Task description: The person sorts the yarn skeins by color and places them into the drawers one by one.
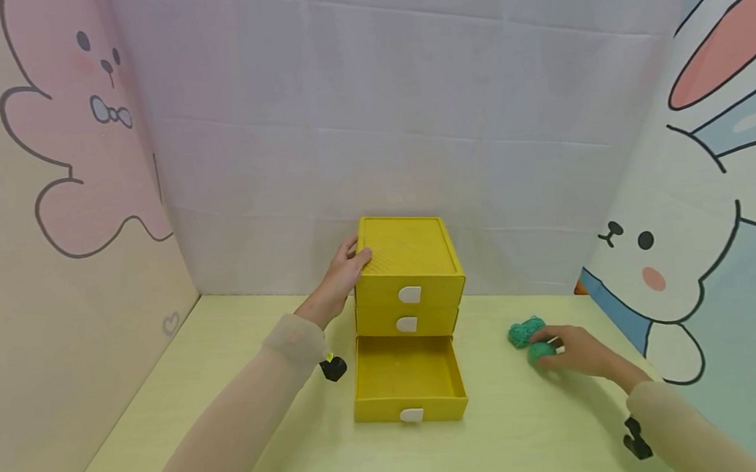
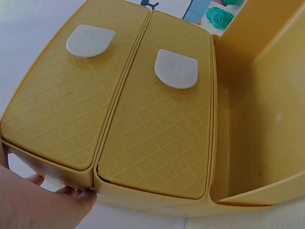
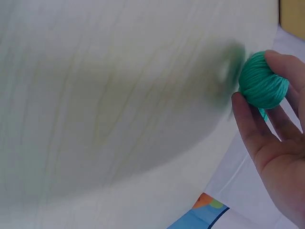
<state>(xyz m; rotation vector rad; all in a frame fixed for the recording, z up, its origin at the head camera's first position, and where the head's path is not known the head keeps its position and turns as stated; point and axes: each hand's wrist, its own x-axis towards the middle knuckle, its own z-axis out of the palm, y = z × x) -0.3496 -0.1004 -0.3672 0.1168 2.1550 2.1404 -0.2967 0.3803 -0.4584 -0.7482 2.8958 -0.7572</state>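
Note:
A yellow drawer unit (image 1: 408,245) with three drawers stands on the table, its bottom drawer (image 1: 411,408) pulled out and bare inside. My left hand (image 1: 341,275) grips the unit's upper left side, thumb over the top edge; in the left wrist view, fingers of that hand (image 2: 43,202) curl against the side wall. At right, my right hand (image 1: 577,350) holds a green ball of yarn (image 3: 264,81) between thumb and fingers, low over the table. A second, looser green ball of yarn (image 1: 523,330) lies just behind it.
The pale yellow table (image 1: 287,447) is bounded by a white cloth backdrop (image 1: 408,102) and side panels with a pink bear (image 1: 91,139) and a white rabbit (image 1: 676,259). White tab handles (image 2: 176,69) stick out from the drawer fronts.

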